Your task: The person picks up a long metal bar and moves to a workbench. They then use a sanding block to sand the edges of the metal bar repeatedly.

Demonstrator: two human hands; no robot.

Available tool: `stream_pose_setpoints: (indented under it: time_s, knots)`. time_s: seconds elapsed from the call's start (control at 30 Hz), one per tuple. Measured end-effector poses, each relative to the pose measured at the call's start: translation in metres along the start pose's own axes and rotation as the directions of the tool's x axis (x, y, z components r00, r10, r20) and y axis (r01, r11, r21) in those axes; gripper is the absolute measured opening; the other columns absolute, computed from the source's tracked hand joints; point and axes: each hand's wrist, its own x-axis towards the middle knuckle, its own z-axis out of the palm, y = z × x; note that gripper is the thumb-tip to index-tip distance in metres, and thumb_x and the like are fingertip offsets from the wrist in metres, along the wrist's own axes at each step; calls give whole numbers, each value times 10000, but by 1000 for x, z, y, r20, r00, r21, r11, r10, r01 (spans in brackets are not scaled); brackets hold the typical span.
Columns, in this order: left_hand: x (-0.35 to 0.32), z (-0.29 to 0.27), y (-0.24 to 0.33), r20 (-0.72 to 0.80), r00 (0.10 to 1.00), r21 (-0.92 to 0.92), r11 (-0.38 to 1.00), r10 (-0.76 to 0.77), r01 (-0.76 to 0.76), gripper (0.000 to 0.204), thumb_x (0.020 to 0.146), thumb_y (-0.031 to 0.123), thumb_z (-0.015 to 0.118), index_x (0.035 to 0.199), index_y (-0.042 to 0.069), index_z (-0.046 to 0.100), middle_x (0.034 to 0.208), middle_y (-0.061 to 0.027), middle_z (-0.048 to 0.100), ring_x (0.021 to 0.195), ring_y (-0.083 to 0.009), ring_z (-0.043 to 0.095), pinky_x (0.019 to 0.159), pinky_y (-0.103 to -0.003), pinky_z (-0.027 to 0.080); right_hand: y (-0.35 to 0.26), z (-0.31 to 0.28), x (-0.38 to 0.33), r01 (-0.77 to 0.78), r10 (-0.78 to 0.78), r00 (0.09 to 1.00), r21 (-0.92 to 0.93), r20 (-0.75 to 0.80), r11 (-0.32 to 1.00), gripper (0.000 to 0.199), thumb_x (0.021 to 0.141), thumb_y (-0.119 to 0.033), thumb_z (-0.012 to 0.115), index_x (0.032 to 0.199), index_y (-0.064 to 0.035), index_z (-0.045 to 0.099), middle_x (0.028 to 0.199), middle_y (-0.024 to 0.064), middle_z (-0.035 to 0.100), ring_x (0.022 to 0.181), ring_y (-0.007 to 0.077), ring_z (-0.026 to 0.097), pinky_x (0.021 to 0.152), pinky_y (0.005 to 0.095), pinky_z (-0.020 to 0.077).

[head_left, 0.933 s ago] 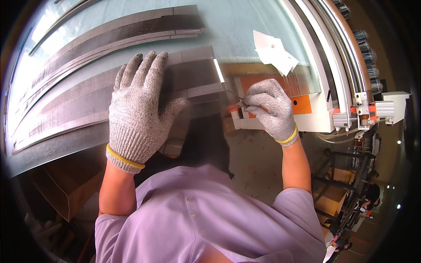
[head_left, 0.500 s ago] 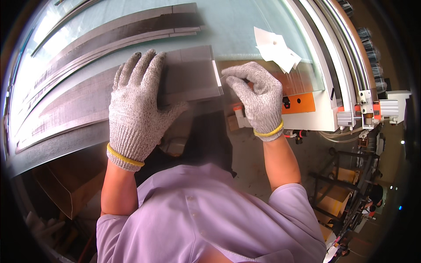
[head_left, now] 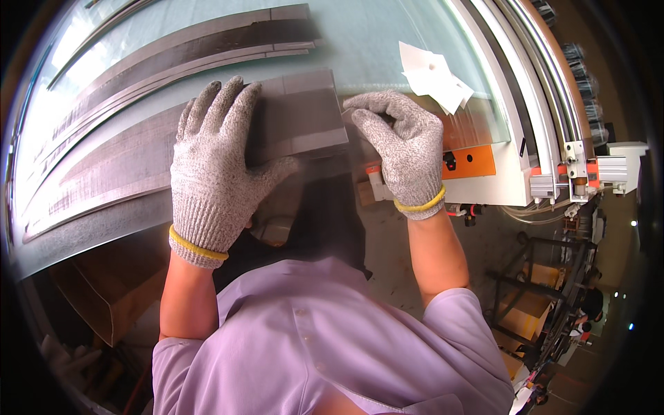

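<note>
My left hand (head_left: 211,162), in a speckled grey knit glove with a yellow cuff edge, lies flat on a long dark grey panel (head_left: 299,111). Its fingers point away from me and the thumb reaches out to the right. At the panel's right end is my right hand (head_left: 407,142), gloved the same way. Thumb and forefinger come together there in a pinch, close to the panel's edge; whatever they hold is too small to make out.
More dark grey strips (head_left: 214,43) lie farther back on the pale glass-like tabletop (head_left: 366,34). Torn white paper (head_left: 430,75) rests at the right, beyond an orange plate (head_left: 474,162). A metal rail (head_left: 546,104) borders the right side. Below left stands a cardboard box (head_left: 104,294).
My right hand has shifted slightly left and up, nearer the panel's end. The bright white strip seen along that end earlier no longer shows. My left hand has barely moved.
</note>
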Motion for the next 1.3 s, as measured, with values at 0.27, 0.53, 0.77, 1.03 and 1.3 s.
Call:
stream_pose_setpoints:
  time_s: [0.27,0.53,0.77,1.03,1.3]
  knots:
    - [2,-5,3,-116,982,-397,913,-152,94,217,922,147,646,1076,16,725,1131,-171,689,1121,-379,623,972,-436,491,-11,25,14,84,-83,996,88,-12,993,119,914,34,659,1010,53,726,944,107,739,879,154,696,837,274,536]
    - [2,-8,11,-315,949,-189,979,16,-80,246,844,68,673,1079,16,726,1085,-151,710,990,-351,680,877,-424,539,-8,35,19,168,-170,984,46,44,985,133,948,35,617,1076,48,649,983,109,724,923,132,674,852,284,535]
    - [-7,10,40,-134,969,-52,974,210,-218,303,825,128,650,1115,57,701,1083,-134,690,929,-320,672,801,-423,541,-6,31,25,161,-161,987,75,-19,984,115,957,30,610,1062,63,642,982,125,694,946,160,669,885,312,545]
    - [16,13,30,22,999,-74,996,50,-48,275,898,182,676,1166,137,725,1217,-109,660,1053,-344,651,909,-445,522,20,10,22,89,-133,985,-328,-114,940,95,906,-53,679,965,20,697,930,157,707,876,275,714,804,348,552]
    - [9,25,15,75,997,-161,987,35,-22,310,947,242,654,1247,180,708,1191,-116,688,1049,-343,665,915,-424,530,28,14,21,148,-205,971,-357,-125,922,83,875,-89,670,904,-13,687,897,158,680,851,345,681,776,405,536]
